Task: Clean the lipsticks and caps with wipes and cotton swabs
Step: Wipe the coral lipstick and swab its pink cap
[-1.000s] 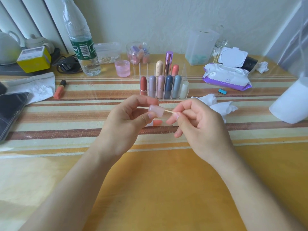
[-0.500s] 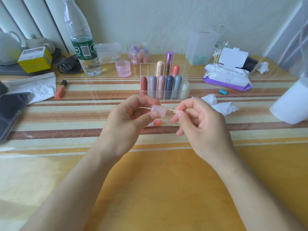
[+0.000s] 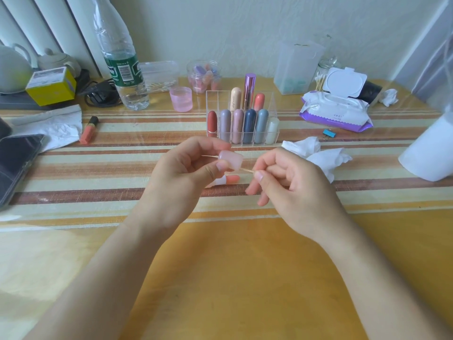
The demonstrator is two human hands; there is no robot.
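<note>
Pinches a pale pink cap between thumb and forefinger of the left hand, above the middle of the tabletop. Grips a cotton swab in the curled fingers of the right hand, stick showing on either side of the cap. Has an uncapped lipstick lying just below the cap. Faces a clear rack of lipsticks toward the far edge, an open wipes pack toward the far right corner, and a crumpled wipe beside the right hand.

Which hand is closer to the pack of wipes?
Right. The right hand is in front of the wipes pack, nearer the person; the left hand is farther off to its left.
</note>
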